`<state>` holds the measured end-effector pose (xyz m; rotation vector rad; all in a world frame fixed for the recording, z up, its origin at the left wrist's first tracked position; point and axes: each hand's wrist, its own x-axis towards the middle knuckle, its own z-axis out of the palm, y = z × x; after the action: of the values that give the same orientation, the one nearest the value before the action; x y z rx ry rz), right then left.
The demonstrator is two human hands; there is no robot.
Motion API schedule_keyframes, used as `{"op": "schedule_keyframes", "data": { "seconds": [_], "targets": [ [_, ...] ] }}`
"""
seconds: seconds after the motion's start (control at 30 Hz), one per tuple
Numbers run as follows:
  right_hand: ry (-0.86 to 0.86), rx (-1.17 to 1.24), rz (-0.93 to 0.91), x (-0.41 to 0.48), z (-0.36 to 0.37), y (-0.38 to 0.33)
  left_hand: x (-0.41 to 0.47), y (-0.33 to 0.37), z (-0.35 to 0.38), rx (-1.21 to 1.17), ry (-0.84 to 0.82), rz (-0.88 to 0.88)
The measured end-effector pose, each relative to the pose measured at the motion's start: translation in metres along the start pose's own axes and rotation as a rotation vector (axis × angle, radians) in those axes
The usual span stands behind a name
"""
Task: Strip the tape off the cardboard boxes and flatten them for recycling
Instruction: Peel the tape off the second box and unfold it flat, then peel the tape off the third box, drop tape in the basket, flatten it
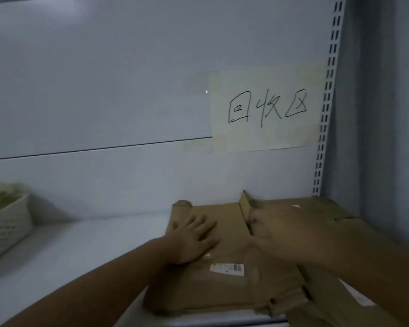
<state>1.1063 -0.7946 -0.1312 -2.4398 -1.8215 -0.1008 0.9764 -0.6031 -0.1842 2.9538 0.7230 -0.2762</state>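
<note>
1. The flattened cardboard [234, 286] lies on the white shelf [80, 251], right of centre. Its far end is close to the back wall and its long axis runs from the shelf's near edge toward that wall. A white label [227, 269] faces up on it.
2. One flap [244, 205] stands up near the far end as a ridge running front to back. More cardboard [335, 213] extends out beneath to the right.
3. The left hand [194, 237] rests palm-down on the sheet just left of the flap, fingers spread and pointing at the wall.
4. The right hand [283, 230] is blurred, with its fingers reaching leftward to the flap. I cannot tell whether it pinches or only pushes it.
5. The flap lies between the hands and nearer the right one, so pressing it down likely falls to that hand while the left pins the sheet.
6. A paper sign [267, 109] hangs on the wall above, and a pale basket [7, 225] sits well apart to the left.
</note>
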Motion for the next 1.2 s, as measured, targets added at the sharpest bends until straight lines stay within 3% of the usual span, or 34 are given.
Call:
{"op": "schedule_keyframes", "data": {
  "seconds": [0.07,0.17,0.23,0.33,0.4,0.47,0.57,0.63,0.7,0.83,0.97,1.1,1.2],
  "targets": [
    [0.065,0.007,-0.092,0.022,0.004,-0.005,-0.003,0.003,-0.003,-0.06,-0.004,-0.01],
    [-0.077,-0.105,-0.133,0.054,0.015,-0.023,-0.014,0.004,-0.013,-0.265,0.025,-0.077],
    [-0.107,-0.138,-0.115,0.068,0.023,-0.028,-0.028,-0.001,-0.021,-0.39,0.14,-0.09],
    [-0.143,-0.152,-0.094,0.084,0.019,-0.062,-0.064,-0.031,-0.039,-0.375,0.269,-0.111],
    [-0.126,-0.154,-0.184,0.098,0.011,-0.108,-0.1,-0.071,-0.062,-0.277,0.354,-0.204],
    [-0.059,-0.171,-0.334,0.11,0.003,-0.167,-0.148,-0.122,-0.088,-0.152,0.458,-0.303],
    [0.189,-0.296,-0.769,0.11,-0.006,-0.29,-0.243,-0.202,-0.105,0.018,0.589,-0.459],
    [0.298,-0.251,-1.008,0.099,-0.007,-0.389,-0.318,-0.256,-0.099,0.078,0.644,-0.557],
    [0.317,-0.188,-1.11,0.088,-0.003,-0.48,-0.395,-0.309,-0.085,0.127,0.618,-0.713],
    [0.175,-0.07,-1.039,0.081,0.017,-0.611,-0.52,-0.38,-0.04,0.088,0.463,-0.992],
    [0.038,0.033,-1.048,0.085,0.038,-0.698,-0.604,-0.427,0.013,0.088,0.349,-1.086],
    [-0.014,-0.009,-1.073,0.097,0.052,-0.768,-0.69,-0.476,0.052,0.073,0.157,-1.25],
    [-0.028,-0.019,-1.141,0.109,0.07,-0.81,-0.713,-0.507,0.068,-0.061,0.202,-1.295]
  ]
}}
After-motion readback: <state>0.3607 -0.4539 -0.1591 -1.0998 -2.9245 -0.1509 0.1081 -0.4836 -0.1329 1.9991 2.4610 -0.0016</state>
